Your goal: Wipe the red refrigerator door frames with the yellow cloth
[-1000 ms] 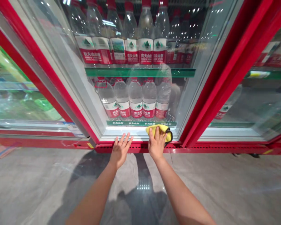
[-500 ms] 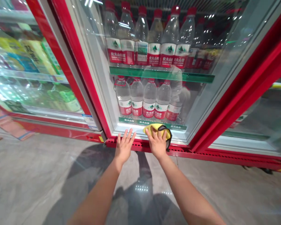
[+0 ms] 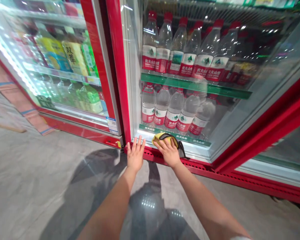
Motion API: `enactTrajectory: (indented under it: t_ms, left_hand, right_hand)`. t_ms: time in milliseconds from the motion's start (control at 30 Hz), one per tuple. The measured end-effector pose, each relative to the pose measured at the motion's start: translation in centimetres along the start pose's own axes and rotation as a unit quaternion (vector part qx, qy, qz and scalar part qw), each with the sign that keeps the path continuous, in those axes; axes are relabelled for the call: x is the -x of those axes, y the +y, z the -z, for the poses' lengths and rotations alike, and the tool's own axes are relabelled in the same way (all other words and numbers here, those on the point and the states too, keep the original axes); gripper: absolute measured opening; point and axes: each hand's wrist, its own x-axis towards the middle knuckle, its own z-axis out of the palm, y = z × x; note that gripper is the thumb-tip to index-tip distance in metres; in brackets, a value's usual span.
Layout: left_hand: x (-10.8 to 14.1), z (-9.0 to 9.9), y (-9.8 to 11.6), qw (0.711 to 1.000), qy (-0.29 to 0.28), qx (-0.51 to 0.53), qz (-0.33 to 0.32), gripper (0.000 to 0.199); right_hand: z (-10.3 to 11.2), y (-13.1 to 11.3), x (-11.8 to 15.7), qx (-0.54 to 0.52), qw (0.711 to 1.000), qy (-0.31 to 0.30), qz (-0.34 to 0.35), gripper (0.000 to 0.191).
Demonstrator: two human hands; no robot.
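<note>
My right hand [image 3: 170,154] presses a yellow cloth [image 3: 157,137] with dark edging against the bottom of a glass cooler door [image 3: 227,113]. Its fingers bend over the cloth, and a dark grey corner hangs out to the right. Left of it, my left hand [image 3: 135,155] rests with straight, slightly parted fingers on the red lower frame [image 3: 150,154] of the door. Nothing is in that hand. Behind the glass, clear water bottles [image 3: 172,115] with red and white labels stand just above both hands.
A second cooler [image 3: 83,131] with coloured drink bottles stands to the left, a price tag near its lower corner. More red-framed cooler [image 3: 277,181] continues on the right. Pinkish stacked boxes [image 3: 35,118] stand far left. Grey floor [image 3: 72,180] lies below, with my shadow on it.
The view has swung left, so the coolers sit further right in it. Against the door, my right hand and the cloth have slid left. My left hand stays on the lower frame.
</note>
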Motion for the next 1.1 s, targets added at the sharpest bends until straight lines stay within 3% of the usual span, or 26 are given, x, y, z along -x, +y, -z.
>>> enactTrajectory:
  t_ms: [100,200,300,367,467,600,700,833,967,1100]
  left_hand:
    - [0.3,-0.1,-0.5,1.0,-0.022,-0.001,0.01,0.081]
    - [0.5,-0.2,-1.5,1.0,-0.023,0.003,0.013,0.081]
    - [0.8,-0.4,-2.4,0.999,-0.018,0.004,0.026,0.081]
    - [1.2,-0.5,-2.8,0.999,-0.015,0.002,0.035,0.08]
    - [1.7,-0.7,-3.2,0.999,-0.008,0.0,0.043,0.079]
    - [1.9,-0.6,-4.0,0.999,0.0,0.004,0.047,0.081]
    - [1.9,-0.3,-4.6,0.999,0.005,0.008,0.052,0.084]
    - [2.3,-0.1,-5.0,0.998,0.011,0.01,0.068,0.083]
    - [2.7,0.2,-5.4,0.997,0.009,0.009,0.08,0.081]
    - [2.9,0.7,-6.1,0.995,0.007,0.009,0.097,0.079]
  right_hand:
    - [0.0,2.2,1.5,0.007,0.994,-0.03,0.101,0.063]
    - [0.7,3.6,1.4,0.027,0.994,-0.008,0.103,0.068]
    - [0.8,1.8,-1.5,0.034,0.998,0.042,0.042,0.068]
    - [0.0,-0.4,-3.4,0.03,0.997,0.056,0.04,0.066]
    - [-1.5,-2.2,-4.3,0.024,0.993,0.039,0.113,0.064]
    - [-1.2,-0.6,-3.4,0.03,0.977,-0.003,0.213,0.059]
    - [0.6,-0.1,-4.2,0.034,0.981,-0.005,0.191,0.054]
    - [0.8,-3.2,-7.2,0.022,0.99,0.006,0.142,0.052]
    - [-0.7,-6.0,-9.6,0.016,0.977,-0.051,0.207,0.05]
    - [0.3,-5.8,-12.1,0.012,0.969,-0.046,0.241,0.049]
